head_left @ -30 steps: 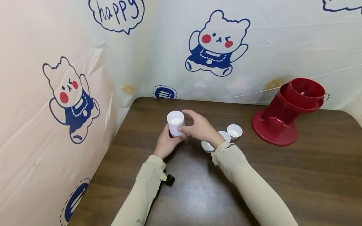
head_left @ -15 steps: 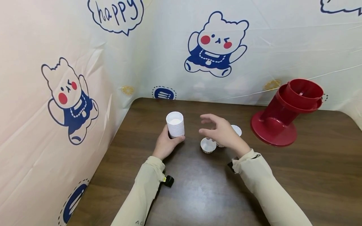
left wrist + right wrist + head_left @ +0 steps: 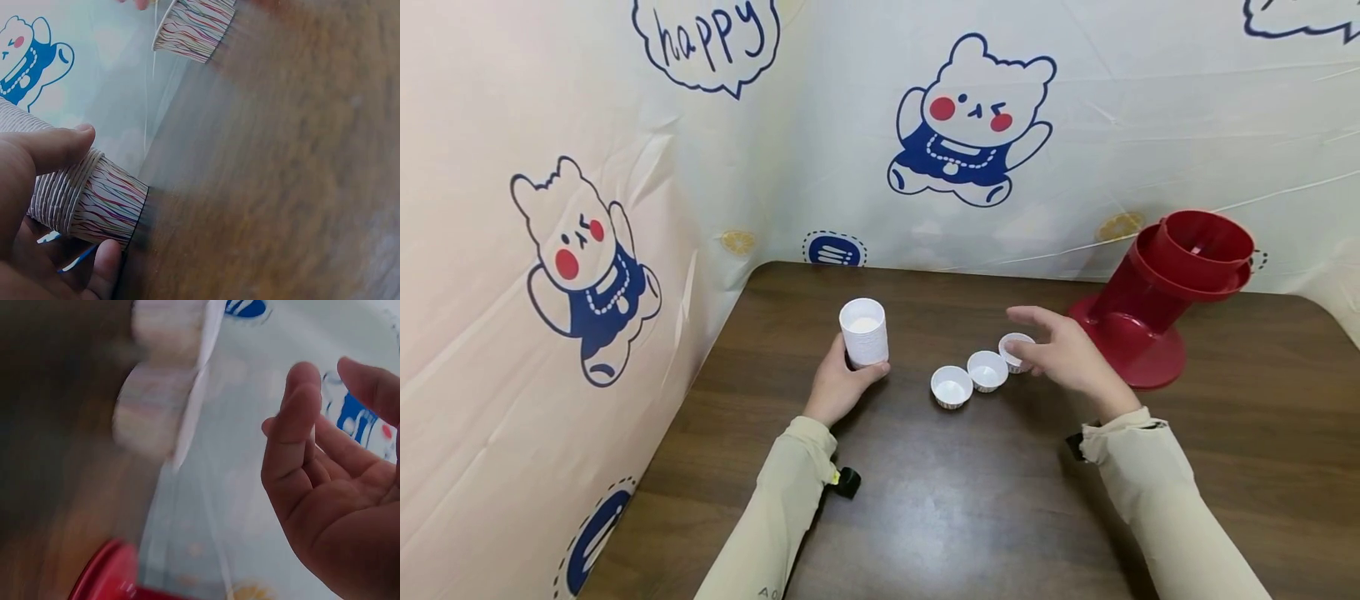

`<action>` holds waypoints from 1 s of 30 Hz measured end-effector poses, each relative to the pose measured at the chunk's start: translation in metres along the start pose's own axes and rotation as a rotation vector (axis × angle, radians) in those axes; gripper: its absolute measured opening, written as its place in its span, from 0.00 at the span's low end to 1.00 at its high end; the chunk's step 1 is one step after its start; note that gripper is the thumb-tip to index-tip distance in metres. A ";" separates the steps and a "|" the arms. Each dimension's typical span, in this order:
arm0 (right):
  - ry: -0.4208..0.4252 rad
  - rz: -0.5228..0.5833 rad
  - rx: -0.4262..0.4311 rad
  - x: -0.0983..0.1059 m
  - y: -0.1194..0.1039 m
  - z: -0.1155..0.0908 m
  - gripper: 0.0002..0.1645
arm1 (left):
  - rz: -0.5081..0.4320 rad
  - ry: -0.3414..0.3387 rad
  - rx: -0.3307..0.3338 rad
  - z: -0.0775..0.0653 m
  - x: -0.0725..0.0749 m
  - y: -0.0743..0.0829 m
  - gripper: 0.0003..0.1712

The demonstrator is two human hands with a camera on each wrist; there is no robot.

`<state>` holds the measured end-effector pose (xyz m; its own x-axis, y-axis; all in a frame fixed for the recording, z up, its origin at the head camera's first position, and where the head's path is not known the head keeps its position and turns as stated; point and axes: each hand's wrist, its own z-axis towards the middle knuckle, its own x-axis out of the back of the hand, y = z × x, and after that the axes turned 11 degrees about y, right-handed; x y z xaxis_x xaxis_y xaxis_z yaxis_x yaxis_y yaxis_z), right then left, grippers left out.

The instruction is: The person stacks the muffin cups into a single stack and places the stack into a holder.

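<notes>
A stack of white paper cups (image 3: pixel 865 333) stands upright on the table, and my left hand (image 3: pixel 841 382) grips it low down with fingers and thumb around it. In the left wrist view the lowest cup (image 3: pixel 109 203) shows wavy coloured lines below several stacked rims. Three single paper cups stand in a slanting row: a near one (image 3: pixel 951 387), a middle one (image 3: pixel 987 371) and a far one (image 3: pixel 1015 352). My right hand (image 3: pixel 1067 354) hovers by the far cup, partly covering it. In the right wrist view its relaxed fingers hold nothing.
A red plastic stand (image 3: pixel 1157 292) with a round base and a tube-like top stands at the back right, just beyond my right hand. A printed cloth (image 3: pixel 820 125) rises along the back and left edges of the brown table (image 3: pixel 910 517).
My right hand has left the cup stack and moved right, past the row of single cups, uncovering them. My left hand still holds the stack in the same place.
</notes>
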<state>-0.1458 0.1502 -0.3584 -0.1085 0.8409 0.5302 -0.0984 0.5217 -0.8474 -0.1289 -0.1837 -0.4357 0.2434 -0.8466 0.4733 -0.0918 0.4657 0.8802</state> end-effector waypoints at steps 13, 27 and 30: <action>-0.226 -0.021 -0.090 0.015 0.057 0.010 0.56 | -0.005 -0.002 -0.004 0.000 0.000 0.000 0.46; -0.210 -0.058 -0.062 0.005 0.069 0.016 0.55 | -0.014 -0.003 -0.006 0.000 -0.001 0.000 0.46; -0.203 -0.079 -0.057 0.003 0.068 0.017 0.55 | -0.013 -0.002 -0.002 0.000 -0.001 0.000 0.45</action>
<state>-0.1696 0.1858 -0.4142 -0.3002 0.7539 0.5844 -0.0589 0.5969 -0.8002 -0.1290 -0.1829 -0.4363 0.2422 -0.8533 0.4617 -0.0867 0.4550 0.8863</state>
